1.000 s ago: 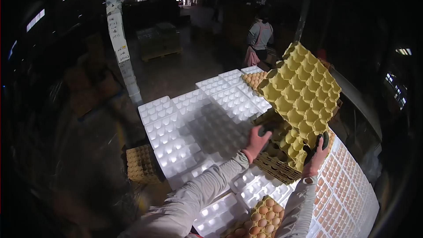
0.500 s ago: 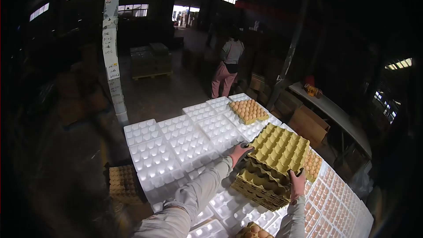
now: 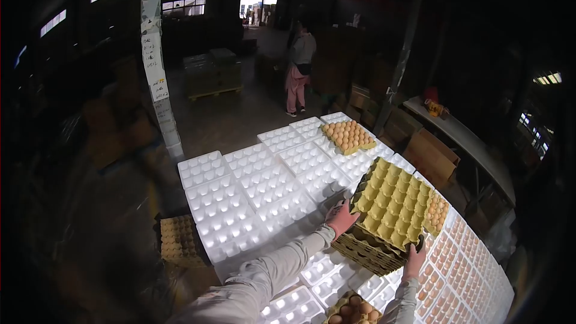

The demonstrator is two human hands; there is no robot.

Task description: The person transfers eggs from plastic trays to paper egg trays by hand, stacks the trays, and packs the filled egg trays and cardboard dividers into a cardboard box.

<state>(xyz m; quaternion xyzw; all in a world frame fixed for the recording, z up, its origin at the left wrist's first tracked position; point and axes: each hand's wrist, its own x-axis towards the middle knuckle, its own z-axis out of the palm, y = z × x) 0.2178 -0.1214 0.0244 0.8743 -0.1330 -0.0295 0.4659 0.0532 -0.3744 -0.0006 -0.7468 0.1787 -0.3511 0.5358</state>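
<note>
An empty yellow-green egg tray [image 3: 393, 204] is tilted up over a stack of similar trays [image 3: 367, 253]. At its left edge my left hand [image 3: 342, 218] is closed round the rim. My right hand [image 3: 414, 259] grips the near right corner, its fingers dark at the tips. Whether more than one tray is in my hands I cannot tell. Right of the lifted tray, partly covered by it, lies a tray of eggs [image 3: 437, 214]. Below the stack, at the bottom edge, another tray with brown eggs [image 3: 354, 310] is partly cut off.
White moulded trays [image 3: 264, 183] with hollows cover the work surface. White trays filled with eggs [image 3: 450, 264] lie at the right. A full egg tray [image 3: 348, 136] sits at the far end. Beyond stand a person [image 3: 300, 69], a post [image 3: 157, 78] and a side table [image 3: 465, 135].
The held tray has tipped up more steeply, with both hands still on it. The view has shifted a little. The person in the background has moved and turned.
</note>
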